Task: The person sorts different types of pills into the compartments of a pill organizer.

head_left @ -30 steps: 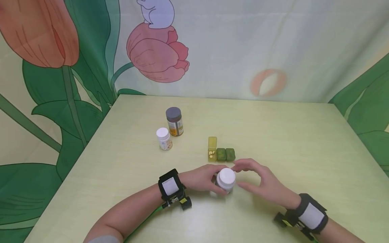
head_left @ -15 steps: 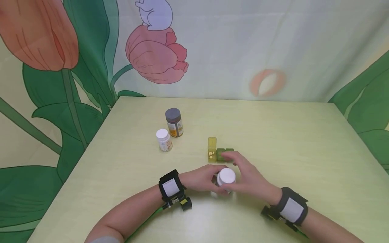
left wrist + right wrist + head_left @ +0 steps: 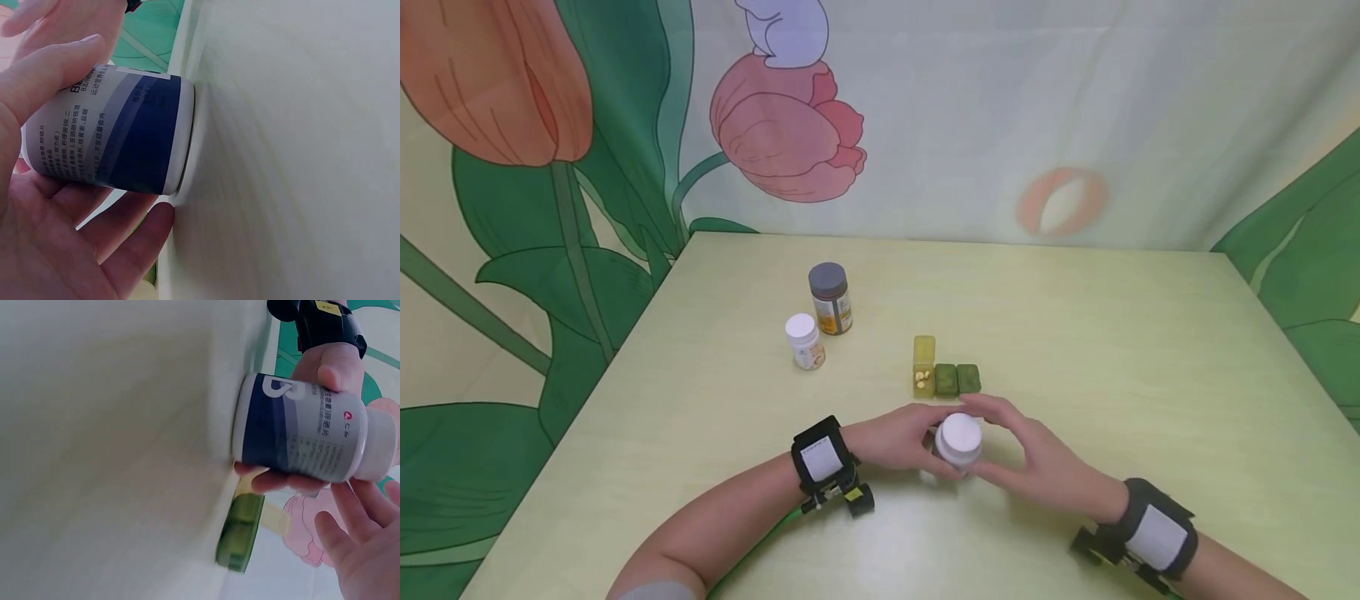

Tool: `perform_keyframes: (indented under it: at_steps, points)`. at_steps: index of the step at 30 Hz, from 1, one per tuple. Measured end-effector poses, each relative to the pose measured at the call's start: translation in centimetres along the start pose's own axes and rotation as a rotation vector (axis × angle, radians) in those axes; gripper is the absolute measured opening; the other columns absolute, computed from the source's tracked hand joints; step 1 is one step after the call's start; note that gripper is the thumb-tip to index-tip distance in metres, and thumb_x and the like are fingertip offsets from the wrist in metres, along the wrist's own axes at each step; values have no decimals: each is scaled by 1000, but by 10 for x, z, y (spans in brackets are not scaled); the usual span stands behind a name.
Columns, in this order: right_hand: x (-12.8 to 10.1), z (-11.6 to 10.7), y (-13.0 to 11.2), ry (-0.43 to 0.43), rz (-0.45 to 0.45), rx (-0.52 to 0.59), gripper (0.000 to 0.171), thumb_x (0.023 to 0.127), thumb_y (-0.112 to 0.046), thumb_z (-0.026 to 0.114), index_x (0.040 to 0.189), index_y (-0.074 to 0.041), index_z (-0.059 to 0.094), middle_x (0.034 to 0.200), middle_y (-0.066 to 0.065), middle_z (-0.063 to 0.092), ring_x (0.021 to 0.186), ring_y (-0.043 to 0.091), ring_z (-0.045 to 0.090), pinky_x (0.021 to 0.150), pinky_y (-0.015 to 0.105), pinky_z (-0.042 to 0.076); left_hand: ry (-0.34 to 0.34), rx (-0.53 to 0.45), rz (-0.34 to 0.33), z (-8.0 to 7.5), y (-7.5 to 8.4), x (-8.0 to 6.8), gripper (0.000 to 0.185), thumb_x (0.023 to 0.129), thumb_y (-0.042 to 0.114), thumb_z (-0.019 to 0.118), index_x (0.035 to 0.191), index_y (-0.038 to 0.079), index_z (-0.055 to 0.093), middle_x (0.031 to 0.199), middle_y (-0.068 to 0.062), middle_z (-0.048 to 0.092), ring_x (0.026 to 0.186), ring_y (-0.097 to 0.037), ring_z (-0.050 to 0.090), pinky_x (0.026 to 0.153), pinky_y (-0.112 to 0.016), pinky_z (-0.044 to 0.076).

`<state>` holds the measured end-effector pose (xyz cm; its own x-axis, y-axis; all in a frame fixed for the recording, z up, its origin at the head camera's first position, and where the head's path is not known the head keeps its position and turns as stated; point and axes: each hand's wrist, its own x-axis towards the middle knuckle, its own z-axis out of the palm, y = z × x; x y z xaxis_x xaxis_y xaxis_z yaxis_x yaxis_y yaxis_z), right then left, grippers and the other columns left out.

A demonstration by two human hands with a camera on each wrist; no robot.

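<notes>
A white pill bottle [image 3: 958, 442] with a white cap [image 3: 378, 445] and a blue-and-grey label stands upright on the table. My left hand [image 3: 898, 437] grips its body from the left, thumb on the near side and fingers round the far side. My right hand [image 3: 1045, 467] is curved loosely at the bottle's right, with fingertips close to the cap and a gap at the palm. Whether those fingertips touch it, I cannot tell. Just behind stands a small pill box [image 3: 946, 380]; its yellow compartment [image 3: 923, 385] has its lid raised and holds several pale tablets. Its green compartments are covered.
At the back left stand a smaller white bottle [image 3: 806, 342] and a dark-capped brown jar [image 3: 831, 298], close together. A pale wooden table [image 3: 1112, 333] lies under everything. Behind its far edge hangs a flower-printed curtain [image 3: 940, 125].
My right hand first reached over the bottle's top and the pill box, then drew back to the right, beside the cap. My left hand and the bottle have stayed put.
</notes>
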<state>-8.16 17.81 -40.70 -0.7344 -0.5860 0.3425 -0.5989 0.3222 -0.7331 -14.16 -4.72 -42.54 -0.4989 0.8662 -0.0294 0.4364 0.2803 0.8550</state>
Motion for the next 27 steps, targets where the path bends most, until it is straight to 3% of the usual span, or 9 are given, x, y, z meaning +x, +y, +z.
perform_keyframes:
  at_steps: [9,17,24,27]
  points:
    - [-2,-6,6,87,-53,-71,66,75,5,79,133,-4,50,117,3,63,106,19,58,91,34,47,9,-6,-7,0,0,1,56,81,20,81,130,11,56,122,7,61,111,-3,52,98,-26,38]
    - [13,-9,6,-3,-50,-39,67,79,-10,81,138,-9,49,134,5,56,123,19,50,97,36,44,-2,1,-10,-1,2,0,49,81,20,81,123,12,58,117,8,61,107,-3,53,97,-25,39]
    - [16,-6,4,-35,-13,0,70,80,-8,79,141,-4,46,128,6,61,111,19,60,94,38,47,43,16,-5,-1,4,-1,65,79,22,83,135,10,53,120,7,61,107,-2,54,94,-23,41]
    - [16,-3,5,-27,-21,16,67,79,-4,79,138,-2,48,128,8,60,108,19,61,92,38,48,71,21,-15,1,5,-3,61,78,22,83,131,10,56,116,7,62,103,-3,55,91,-22,42]
